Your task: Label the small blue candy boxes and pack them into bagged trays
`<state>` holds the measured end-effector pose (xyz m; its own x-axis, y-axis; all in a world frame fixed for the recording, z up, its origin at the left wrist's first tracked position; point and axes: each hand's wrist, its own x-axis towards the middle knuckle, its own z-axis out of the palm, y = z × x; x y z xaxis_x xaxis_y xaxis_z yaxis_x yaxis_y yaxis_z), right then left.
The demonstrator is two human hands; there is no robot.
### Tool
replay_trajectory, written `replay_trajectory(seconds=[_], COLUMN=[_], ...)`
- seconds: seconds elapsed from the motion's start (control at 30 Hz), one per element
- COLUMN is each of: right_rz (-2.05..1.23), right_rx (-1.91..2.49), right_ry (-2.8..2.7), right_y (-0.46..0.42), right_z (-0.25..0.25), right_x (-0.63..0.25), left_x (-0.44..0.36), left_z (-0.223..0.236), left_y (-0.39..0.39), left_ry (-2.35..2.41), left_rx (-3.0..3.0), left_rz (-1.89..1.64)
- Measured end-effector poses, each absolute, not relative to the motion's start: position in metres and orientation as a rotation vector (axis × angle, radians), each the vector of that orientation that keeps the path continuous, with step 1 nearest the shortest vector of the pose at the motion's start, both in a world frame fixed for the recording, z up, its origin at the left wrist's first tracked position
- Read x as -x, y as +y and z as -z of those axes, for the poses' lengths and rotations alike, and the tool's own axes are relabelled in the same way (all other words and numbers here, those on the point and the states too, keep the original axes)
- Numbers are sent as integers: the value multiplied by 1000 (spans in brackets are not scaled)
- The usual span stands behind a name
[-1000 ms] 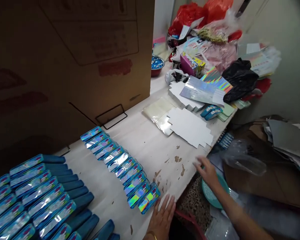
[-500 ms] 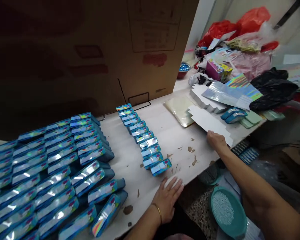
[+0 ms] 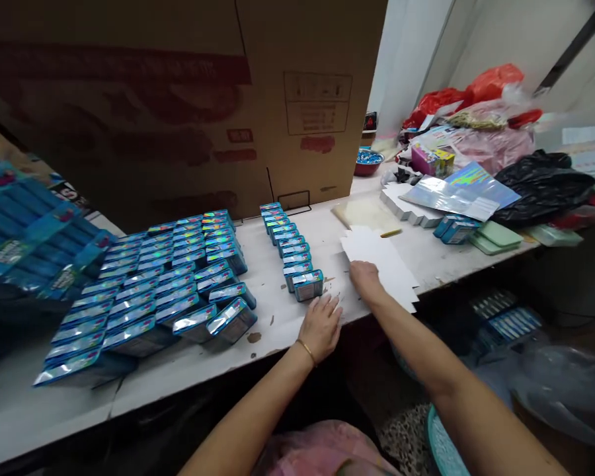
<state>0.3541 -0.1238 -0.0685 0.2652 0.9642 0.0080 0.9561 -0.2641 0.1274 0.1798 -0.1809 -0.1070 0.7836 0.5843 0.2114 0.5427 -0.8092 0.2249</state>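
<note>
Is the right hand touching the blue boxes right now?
No, the right hand rests on the white die-cut card blank, beside the short row of blue boxes.

A chipped white table (image 3: 54, 423) carries rows of blue holographic boxes (image 3: 153, 291), white card blanks (image 3: 381, 264) and a foil sheet (image 3: 449, 197).

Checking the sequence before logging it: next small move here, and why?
Probably slide the white die-cut card blank rightward with the right hand, which lies flat on it. Its edge sits close to the last blue box in the row, so moving it gives clearance. The left hand rests empty on the table and needn't move.
</note>
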Motion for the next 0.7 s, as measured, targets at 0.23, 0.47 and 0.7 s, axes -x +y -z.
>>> replay_trajectory(seconds=[0.23, 0.47, 0.7], right_rz=[-61, 114, 317], right_rx=[-2391, -2027, -1935], right_ry=[2171, 2263, 2367], right_y=[-167, -225, -219], right_z=[86, 125, 116], right_x=[-386, -459, -452], left_x=[-212, -204, -181], left_z=[88, 104, 101], left_y=[-141, -108, -102], left_ry=[930, 1085, 1004], left_rx=[-3102, -3075, -3187], left_rz=[-220, -215, -83])
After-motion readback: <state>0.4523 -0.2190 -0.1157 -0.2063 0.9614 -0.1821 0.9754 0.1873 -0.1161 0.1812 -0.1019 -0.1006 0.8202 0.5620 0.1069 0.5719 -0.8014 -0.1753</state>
